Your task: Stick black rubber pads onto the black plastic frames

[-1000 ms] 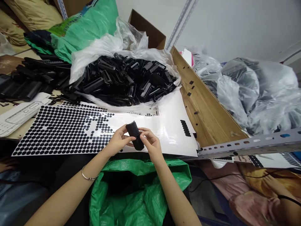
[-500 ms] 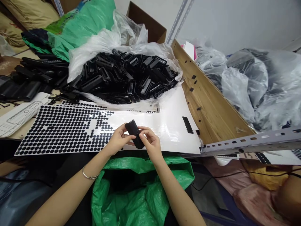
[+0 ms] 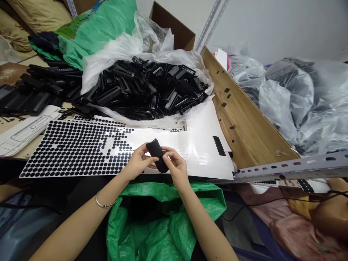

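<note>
Between both hands is a small black plastic part (image 3: pixel 155 148), long and tilted, held just above the front edge of a white sheet. My left hand (image 3: pixel 140 162) grips its left side, thumb across the face. On its right side, my right hand (image 3: pixel 175 164) has thumb and fingers pinched at the lower half; whether a small piece sits under those fingertips I cannot tell. The sheet of round black stickers (image 3: pixel 73 152) lies under and left of the hands, with bare white backing on its right. Below my wrists hangs an open green woven sack (image 3: pixel 152 232).
Behind the sheet, a clear plastic bag (image 3: pixel 111 49) spills a heap of black plastic parts (image 3: pixel 146 87). More black parts (image 3: pixel 32 87) lie at left. A wooden board (image 3: pixel 233 119) and perforated metal rail (image 3: pixel 299 165) border the right. Another person's arm (image 3: pixel 331 217) shows at lower right.
The view has shifted slightly. Both hands still hold the black part in nearly the same pose. At lower right, the other person's arm has moved further into view.
</note>
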{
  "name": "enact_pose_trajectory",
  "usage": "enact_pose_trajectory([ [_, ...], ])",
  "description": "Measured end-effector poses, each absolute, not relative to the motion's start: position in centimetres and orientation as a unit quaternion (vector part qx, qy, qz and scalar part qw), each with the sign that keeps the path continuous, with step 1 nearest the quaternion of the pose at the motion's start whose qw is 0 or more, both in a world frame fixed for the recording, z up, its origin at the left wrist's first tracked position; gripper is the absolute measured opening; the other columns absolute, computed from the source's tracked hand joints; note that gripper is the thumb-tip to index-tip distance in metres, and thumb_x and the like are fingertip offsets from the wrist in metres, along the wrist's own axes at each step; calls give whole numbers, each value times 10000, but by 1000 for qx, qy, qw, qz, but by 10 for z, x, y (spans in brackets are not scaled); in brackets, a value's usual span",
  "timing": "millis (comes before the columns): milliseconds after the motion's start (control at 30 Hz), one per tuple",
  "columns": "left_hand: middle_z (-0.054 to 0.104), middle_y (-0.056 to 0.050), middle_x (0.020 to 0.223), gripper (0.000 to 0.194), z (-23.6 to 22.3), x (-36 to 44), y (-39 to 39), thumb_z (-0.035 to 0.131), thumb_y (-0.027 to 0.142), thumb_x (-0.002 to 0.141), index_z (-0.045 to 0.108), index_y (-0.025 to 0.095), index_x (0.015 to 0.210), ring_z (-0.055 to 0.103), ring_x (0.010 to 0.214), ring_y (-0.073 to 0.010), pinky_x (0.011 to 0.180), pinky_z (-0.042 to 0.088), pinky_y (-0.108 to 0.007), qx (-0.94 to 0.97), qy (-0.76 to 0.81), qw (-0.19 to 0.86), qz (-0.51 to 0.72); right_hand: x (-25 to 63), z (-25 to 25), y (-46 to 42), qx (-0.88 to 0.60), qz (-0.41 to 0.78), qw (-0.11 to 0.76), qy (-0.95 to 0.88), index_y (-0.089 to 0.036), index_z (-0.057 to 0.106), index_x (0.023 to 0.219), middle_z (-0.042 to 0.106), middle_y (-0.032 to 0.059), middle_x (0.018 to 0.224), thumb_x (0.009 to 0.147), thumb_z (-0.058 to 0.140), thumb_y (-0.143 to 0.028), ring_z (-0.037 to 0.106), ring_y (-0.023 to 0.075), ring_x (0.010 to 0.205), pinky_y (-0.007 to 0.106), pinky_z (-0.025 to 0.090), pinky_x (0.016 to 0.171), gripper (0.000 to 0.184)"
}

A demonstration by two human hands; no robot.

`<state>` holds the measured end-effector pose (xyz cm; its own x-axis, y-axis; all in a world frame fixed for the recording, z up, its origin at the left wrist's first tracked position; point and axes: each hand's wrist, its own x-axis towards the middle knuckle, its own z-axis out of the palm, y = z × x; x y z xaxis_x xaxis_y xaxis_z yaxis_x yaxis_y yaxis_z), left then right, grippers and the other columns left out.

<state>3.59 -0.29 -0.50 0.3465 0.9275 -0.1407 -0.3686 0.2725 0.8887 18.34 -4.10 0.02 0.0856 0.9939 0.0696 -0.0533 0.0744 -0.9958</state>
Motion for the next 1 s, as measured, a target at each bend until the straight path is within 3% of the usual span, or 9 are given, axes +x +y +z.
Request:
enact_pose_trajectory([
  [267,698,-57,996,406,-10,36,-5,821,234,587,636,178,944,705,676,-188,569,627,-321,389,363,707,465,178,-4,-41,-489,458,571,-474,-222,635,721,645,72,1108,779,706,-367,591,235,1099,407,492,955,172],
  [467,713,-30,858,404,-9,36,-6,863,278,527,644,169,849,695,632,-187,560,628,-317,406,388,686,463,177,-6,-41,-506,435,587,-459,-209,594,650,647,67,954,757,722,-326,627,221,981,404,525,905,204],
  [567,720,-37,868,439,-9,36,-9,873,310,520,652,171,873,702,644,-204,573,633,-338,420,387,688,447,177,-8,-40,-514,448,598,-421,-233,600,809,653,32,912,663,792,-317,644,197,924,373,549,870,256],
  [667,718,-39,876,437,-12,36,-12,862,352,551,665,176,898,703,670,-205,589,631,-330,443,393,686,423,179,-11,-39,-503,510,575,-397,-276,555,1067,680,-9,911,566,842,-291,663,161,816,334,571,797,578],
  [767,715,-39,883,420,-16,37,-16,849,382,578,670,182,901,701,689,-203,598,633,-332,454,391,691,406,190,-8,-37,-486,539,505,-467,-262,615,1100,707,5,915,641,798,-320,676,170,828,334,560,801,498],
  [833,712,-37,889,406,-17,38,-17,847,377,587,671,189,901,703,701,-205,612,637,-339,459,381,694,403,208,-2,-37,-503,481,492,-524,-263,638,1140,722,23,946,769,696,-363,681,187,876,368,542,848,389],
  [900,707,-34,887,381,-16,39,-19,837,376,608,673,194,899,702,705,-202,619,641,-339,463,375,691,410,238,3,-37,-576,325,511,-549,-258,646,1161,725,53,1013,875,562,-377,664,210,960,419,497,933,321],
  [1000,694,-30,888,374,-13,39,-19,826,377,629,673,199,920,705,720,-203,623,647,-337,462,381,678,426,297,6,-42,-727,26,463,-506,-185,688,1080,678,138,1160,846,586,-335,556,287,1154,497,374,1056,296],
])
